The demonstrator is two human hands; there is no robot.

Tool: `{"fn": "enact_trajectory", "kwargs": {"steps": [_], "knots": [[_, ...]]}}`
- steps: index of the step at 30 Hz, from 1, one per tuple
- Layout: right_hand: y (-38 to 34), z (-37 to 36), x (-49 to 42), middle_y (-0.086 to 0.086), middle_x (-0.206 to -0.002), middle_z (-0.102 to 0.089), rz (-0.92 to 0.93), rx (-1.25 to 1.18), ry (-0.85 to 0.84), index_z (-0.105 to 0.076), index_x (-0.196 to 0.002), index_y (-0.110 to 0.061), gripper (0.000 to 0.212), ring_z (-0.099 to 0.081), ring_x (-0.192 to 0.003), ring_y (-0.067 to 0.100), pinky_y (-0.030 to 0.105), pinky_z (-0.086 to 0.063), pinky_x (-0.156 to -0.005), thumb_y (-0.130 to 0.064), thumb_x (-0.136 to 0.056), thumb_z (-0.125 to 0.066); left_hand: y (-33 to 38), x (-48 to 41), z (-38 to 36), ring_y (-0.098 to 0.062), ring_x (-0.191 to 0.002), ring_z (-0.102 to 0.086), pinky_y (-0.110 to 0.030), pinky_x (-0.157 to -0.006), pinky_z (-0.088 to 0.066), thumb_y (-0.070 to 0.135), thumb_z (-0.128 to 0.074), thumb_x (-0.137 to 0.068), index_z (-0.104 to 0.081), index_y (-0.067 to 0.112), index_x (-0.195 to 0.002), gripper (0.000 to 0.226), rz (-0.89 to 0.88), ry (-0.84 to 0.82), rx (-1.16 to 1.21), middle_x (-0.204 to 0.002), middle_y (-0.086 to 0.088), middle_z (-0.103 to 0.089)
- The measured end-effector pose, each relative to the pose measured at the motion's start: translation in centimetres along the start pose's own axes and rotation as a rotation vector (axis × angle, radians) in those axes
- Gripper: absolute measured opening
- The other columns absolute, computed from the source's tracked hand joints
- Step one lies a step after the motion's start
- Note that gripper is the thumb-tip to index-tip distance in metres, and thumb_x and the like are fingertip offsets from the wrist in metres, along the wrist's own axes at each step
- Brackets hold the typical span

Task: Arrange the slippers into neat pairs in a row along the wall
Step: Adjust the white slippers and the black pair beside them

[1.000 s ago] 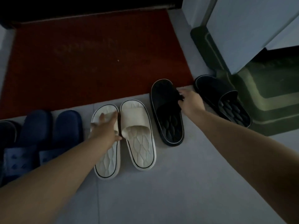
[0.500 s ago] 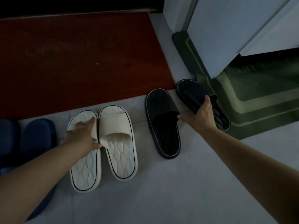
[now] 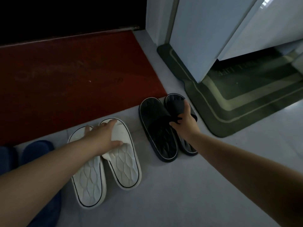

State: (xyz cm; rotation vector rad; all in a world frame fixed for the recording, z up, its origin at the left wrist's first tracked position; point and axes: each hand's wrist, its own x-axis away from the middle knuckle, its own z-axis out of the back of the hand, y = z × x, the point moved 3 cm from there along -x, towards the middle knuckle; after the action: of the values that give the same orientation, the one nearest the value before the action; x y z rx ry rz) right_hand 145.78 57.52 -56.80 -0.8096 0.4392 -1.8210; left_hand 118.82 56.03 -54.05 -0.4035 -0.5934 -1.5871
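Two white slippers lie side by side on the grey floor, the left white slipper (image 3: 88, 182) and the right white slipper (image 3: 126, 164). My left hand (image 3: 105, 136) rests across their straps, thumb tucked under the right one's strap. Two black slippers stand close together to the right: the left black slipper (image 3: 157, 131) and the right black slipper (image 3: 176, 104). My right hand (image 3: 185, 123) grips the strap of the right black slipper. Dark blue slippers (image 3: 37, 149) sit at the far left, partly hidden by my left arm.
A red doormat (image 3: 73, 79) lies just beyond the slippers' toes. A green mat (image 3: 229, 102) lies right of the black pair, under a white door or cabinet (image 3: 196, 38). Grey floor (image 3: 180, 194) stretches in front.
My right hand has pulled the right black slipper in beside the left black one, so they now sit as a pair. My left hand has slid onto the right white slipper's strap.
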Motion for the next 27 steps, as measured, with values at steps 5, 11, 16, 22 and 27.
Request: {"fn": "enact_trajectory", "kwargs": {"steps": [5,11,16,22,27], "knots": [[-0.6,-0.1,-1.2,0.015,-0.102,-0.067,-0.085,0.027,0.086,0.005,-0.149,-0.027,0.098,-0.063,-0.086,0.028,0.031,-0.044,-0.067,-0.018,-0.083,-0.068,-0.3,0.9,0.9,-0.024,-0.139,-0.034,-0.047,-0.120,-0.010,0.051,-0.053,-0.085,-0.007,0.027,-0.147,0.081,-0.023,0.002,0.071,-0.152,-0.003,-0.032],[0.2,-0.1,-1.0,0.012,-0.082,-0.069,-0.023,0.067,0.113,0.001,-0.149,-0.029,0.095,-0.065,-0.075,0.027,0.041,-0.056,-0.072,-0.012,-0.082,-0.064,-2.2,0.9,1.5,-0.025,-0.139,-0.033,-0.050,-0.117,-0.012,0.045,-0.054,-0.087,-0.006,0.023,-0.148,0.080,0.036,-0.010,0.157,-0.153,-0.004,-0.032],[1.7,0.4,0.6,0.005,-0.069,-0.066,-0.020,0.023,0.115,-0.002,-0.150,-0.023,0.092,-0.064,-0.072,0.024,0.031,-0.049,-0.068,-0.011,-0.082,-0.064,-1.8,0.6,1.5,-0.025,-0.139,-0.033,-0.046,-0.116,-0.015,0.042,-0.054,-0.089,-0.006,0.021,-0.148,0.079,0.029,-0.028,0.194,-0.153,-0.005,-0.032],[2.0,0.9,1.5,0.000,-0.073,-0.062,-0.035,0.068,0.128,-0.004,-0.150,-0.020,0.088,-0.057,-0.071,0.019,0.029,-0.044,-0.068,-0.012,-0.084,-0.063,-0.2,0.4,1.8,-0.027,-0.138,-0.034,-0.046,-0.117,-0.023,0.039,-0.055,-0.089,-0.007,0.020,-0.148,0.079,-0.037,-0.027,0.215,-0.151,-0.005,-0.033],[2.1,0.6,0.8,0.007,-0.089,-0.067,-0.055,0.126,0.124,-0.018,-0.148,-0.014,0.076,-0.062,-0.089,0.026,0.031,-0.046,-0.076,-0.015,-0.085,-0.062,0.8,0.7,1.9,-0.026,-0.138,-0.035,-0.041,-0.116,-0.024,0.040,-0.053,-0.089,-0.009,0.021,-0.148,0.075,-0.078,-0.016,0.153,-0.152,-0.005,-0.033]]}}
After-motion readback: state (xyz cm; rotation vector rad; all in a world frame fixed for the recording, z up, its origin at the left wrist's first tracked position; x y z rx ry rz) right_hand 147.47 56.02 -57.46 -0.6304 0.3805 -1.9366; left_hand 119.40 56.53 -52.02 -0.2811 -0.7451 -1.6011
